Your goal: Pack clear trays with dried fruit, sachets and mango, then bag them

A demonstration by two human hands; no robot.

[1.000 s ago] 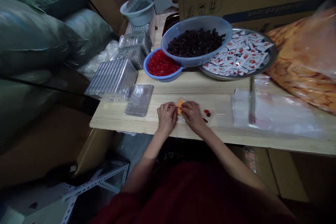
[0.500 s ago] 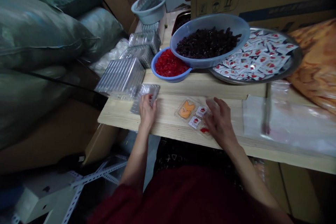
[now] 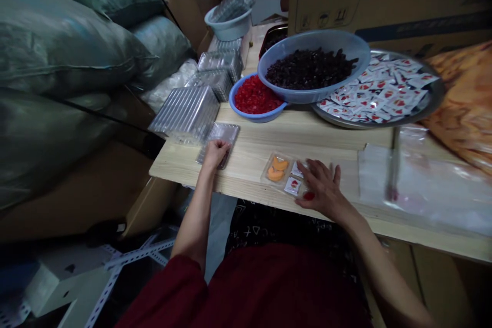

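Note:
My left hand (image 3: 216, 154) is closed in a pinch on a flat clear plastic lid (image 3: 227, 133), which lies at the table's left front. The fingertips are partly hidden. My right hand (image 3: 323, 187) is spread over the right part of a clear compartment tray (image 3: 265, 178), fingers apart and resting on or just above it. Two orange curved pieces (image 3: 277, 168) fill the tray's left compartment. White printed sachets (image 3: 292, 185) lie in the middle, one partly under my fingers. A red piece (image 3: 308, 196) shows beside my right palm; the rest of that compartment is covered.
Stacked clear plastic containers (image 3: 188, 113) line the left edge. Behind are a bowl of red pieces (image 3: 257, 95), a larger bowl of dark pieces (image 3: 311, 69) and a metal pan (image 3: 436, 97) of sachets. Plastic bags (image 3: 430, 174) lie at right; big sacks (image 3: 65, 46) pile up left.
My left fingers have closed over the plastic lid. My right hand has shifted over the sachets, with its fingers still spread. The whole view has moved slightly.

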